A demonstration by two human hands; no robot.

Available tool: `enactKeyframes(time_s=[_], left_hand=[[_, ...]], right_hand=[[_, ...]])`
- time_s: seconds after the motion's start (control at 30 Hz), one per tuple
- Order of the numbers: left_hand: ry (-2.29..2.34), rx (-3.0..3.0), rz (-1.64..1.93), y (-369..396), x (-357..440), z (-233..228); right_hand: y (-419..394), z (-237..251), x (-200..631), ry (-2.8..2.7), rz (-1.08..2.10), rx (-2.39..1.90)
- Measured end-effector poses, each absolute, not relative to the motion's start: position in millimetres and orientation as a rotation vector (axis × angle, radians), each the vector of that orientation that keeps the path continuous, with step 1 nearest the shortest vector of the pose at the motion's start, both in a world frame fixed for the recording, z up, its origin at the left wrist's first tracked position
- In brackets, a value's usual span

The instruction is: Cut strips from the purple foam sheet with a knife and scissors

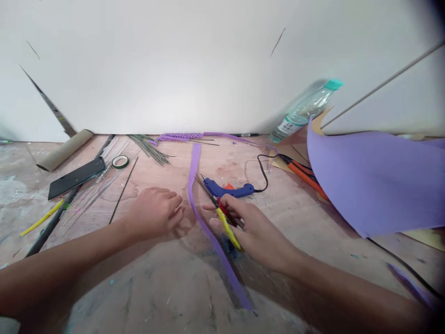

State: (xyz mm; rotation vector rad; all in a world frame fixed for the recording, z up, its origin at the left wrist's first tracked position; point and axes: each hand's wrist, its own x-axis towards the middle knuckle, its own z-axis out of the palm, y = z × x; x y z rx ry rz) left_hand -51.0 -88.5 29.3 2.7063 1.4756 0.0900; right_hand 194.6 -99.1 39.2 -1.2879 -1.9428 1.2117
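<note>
My right hand (255, 229) grips a pair of small cutters with yellow handles (227, 227), their dark tips pointing up-left toward a long purple foam strip (194, 185) that lies across the wooden floor. My left hand (156, 211) rests on the floor just left of the strip, fingers curled, holding nothing that I can see. A blue glue gun (229, 190) lies right behind my right hand, its black cord (262, 171) trailing off to the right.
A large purple foam sheet (375, 181) lies at the right, with a plastic bottle (302, 111) leaning on the white wall. At the left are a phone (76, 177), green tape roll (120, 161), thin wires (93, 190), cardboard tube (64, 149) and purple flower stem (179, 137).
</note>
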Motion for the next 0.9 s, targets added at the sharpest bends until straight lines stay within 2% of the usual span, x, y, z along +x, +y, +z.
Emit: enactKeyframes(time_s=[0.13, 0.47, 0.73, 0.9], left_hand=[[1.727, 2.555, 0.115, -60.5, -37.9, 34.5], [1.805, 2.568, -0.163, -28.4, -25.9, 36.6], [1.603, 2.731, -0.322, -25.2, -28.6, 45.0], [1.455, 2.799, -0.309, -33.8, -33.0, 53.3]], right_hand=[[-111.2, 30.6, 187.8, -1.903, 1.31, -1.25], [-126.8, 19.1, 189.2, -2.282, 1.129, -0.978], [-133.3, 2.0, 184.2, -2.488, 0.826, -0.608], [-134.6, -0.1, 182.4, -2.497, 0.813, -0.574]])
